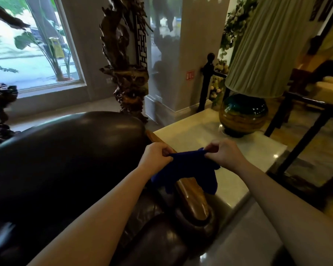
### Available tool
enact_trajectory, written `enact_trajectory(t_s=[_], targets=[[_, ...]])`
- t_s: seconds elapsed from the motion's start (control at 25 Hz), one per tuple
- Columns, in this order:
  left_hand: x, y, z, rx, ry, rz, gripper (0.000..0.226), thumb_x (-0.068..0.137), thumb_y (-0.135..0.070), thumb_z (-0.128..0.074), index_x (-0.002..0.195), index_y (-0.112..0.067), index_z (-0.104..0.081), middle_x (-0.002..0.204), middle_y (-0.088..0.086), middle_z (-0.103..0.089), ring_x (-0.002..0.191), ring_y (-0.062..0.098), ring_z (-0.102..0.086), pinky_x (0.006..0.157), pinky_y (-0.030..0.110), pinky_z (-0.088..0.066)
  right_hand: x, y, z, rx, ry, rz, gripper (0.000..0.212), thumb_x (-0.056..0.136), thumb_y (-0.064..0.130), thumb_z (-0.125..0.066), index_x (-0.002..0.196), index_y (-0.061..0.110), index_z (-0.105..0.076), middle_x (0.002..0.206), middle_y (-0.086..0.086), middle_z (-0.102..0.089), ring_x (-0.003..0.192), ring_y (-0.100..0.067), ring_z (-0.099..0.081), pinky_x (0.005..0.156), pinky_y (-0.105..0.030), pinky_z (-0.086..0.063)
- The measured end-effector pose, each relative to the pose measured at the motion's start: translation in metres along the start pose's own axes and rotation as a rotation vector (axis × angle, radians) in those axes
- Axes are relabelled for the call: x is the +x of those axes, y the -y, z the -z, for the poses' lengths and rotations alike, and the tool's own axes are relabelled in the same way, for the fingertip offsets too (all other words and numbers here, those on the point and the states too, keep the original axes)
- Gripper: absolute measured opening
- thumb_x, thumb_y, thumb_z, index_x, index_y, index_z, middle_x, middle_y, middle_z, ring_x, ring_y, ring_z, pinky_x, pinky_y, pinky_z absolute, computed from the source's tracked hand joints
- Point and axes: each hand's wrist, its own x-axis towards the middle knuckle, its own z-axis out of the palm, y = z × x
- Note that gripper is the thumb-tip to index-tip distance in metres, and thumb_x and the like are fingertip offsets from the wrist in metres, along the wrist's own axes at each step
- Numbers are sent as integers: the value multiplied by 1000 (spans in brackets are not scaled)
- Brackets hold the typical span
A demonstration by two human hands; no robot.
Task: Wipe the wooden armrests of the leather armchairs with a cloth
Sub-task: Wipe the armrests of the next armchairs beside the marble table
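Above the wooden armrest (191,191) of the dark leather armchair (65,160), head view: left hand (155,156) and right hand (222,153) each pinch an upper corner of the blue cloth (188,167), stretched between them. Lower edge drapes over the armrest. Side table (236,181) just beside, lamp (243,114) on it.

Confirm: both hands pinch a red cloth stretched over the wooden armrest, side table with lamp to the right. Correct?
Not quite: the cloth is dark blue, not red, as the head view shows. The rest holds: left hand and right hand pinch it over the wooden armrest, with the side table and lamp to the right.
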Motion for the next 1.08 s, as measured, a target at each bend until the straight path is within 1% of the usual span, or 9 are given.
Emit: enact_trajectory(t_s=[0.12, 0.24, 0.32, 0.44, 0.52, 0.6, 0.8, 0.92, 1.08], targets=[[30, 5, -35, -15, 7, 45, 15, 77, -9, -67, 90, -16, -69, 94, 2, -68, 89, 13, -62, 84, 29, -52, 28, -38, -4, 1, 41, -26, 11, 77, 10, -68, 88, 11, -70, 80, 1, -63, 74, -9, -56, 55, -9, -38], [54, 17, -77, -40, -42, 141, 16, 78, -9, -66, 89, -21, -67, 93, -3, -65, 89, 9, -60, 81, 25, -50, 57, -79, -15, 24, 106, -17, 12, 77, 9, -67, 89, 11, -70, 83, -3, -66, 78, -14, -60, 61, -16, -45], [66, 26, -113, -35, -80, 218, 18, 79, -10, -65, 93, -22, -65, 95, -6, -62, 90, 8, -59, 80, 24, -48, 75, -112, -28, 67, 154, -10, 12, 77, 7, -67, 88, 11, -69, 82, -1, -65, 78, -12, -60, 61, -14, -45], [74, 41, -179, -53, -182, 354, 21, 81, -11, -63, 98, -23, -62, 101, -7, -57, 94, 7, -56, 78, 22, -46, 96, -169, -57, 127, 225, 20, 16, 75, 4, -67, 86, 16, -69, 76, 7, -63, 73, -6, -58, 59, -9, -41], [74, 49, -228, -49, -259, 443, 21, 81, -12, -62, 98, -25, -60, 103, -8, -56, 94, 6, -55, 76, 18, -44, 101, -210, -82, 139, 248, 34, 16, 74, 5, -69, 86, 16, -70, 80, 3, -66, 74, -8, -59, 65, -14, -43], [68, 58, -270, -58, -316, 502, 21, 81, -11, -62, 97, -25, -60, 101, -9, -56, 92, 5, -55, 79, 20, -47, 97, -244, -107, 163, 263, 19, 16, 73, 5, -69, 86, 15, -69, 85, 0, -67, 78, -9, -58, 71, -19, -44], [65, 104, -356, 0, -383, 526, 22, 79, -10, -63, 93, -27, -61, 90, -16, -53, 84, -1, -54, 73, 13, -45, 90, -320, -182, 220, 289, -25, 16, 73, 5, -70, 87, 14, -69, 90, -3, -68, 84, -12, -59, 76, -20, -41], [64, 142, -394, 19, -412, 521, 25, 79, -9, -64, 98, -25, -61, 96, -12, -56, 88, 0, -54, 76, 12, -44, 82, -350, -225, 246, 296, -55, 17, 75, 7, -70, 90, 15, -68, 91, 2, -65, 85, -8, -56, 77, -17, -40], [57, 193, -434, 89, -456, 496, 25, 78, -4, -65, 100, -16, -63, 96, -4, -58, 89, 2, -52, 76, 9, -40, 67, -382, -279, 237, 298, 24, 19, 74, 4, -70, 90, 13, -67, 89, 1, -63, 84, -6, -53, 76, -10, -35]])
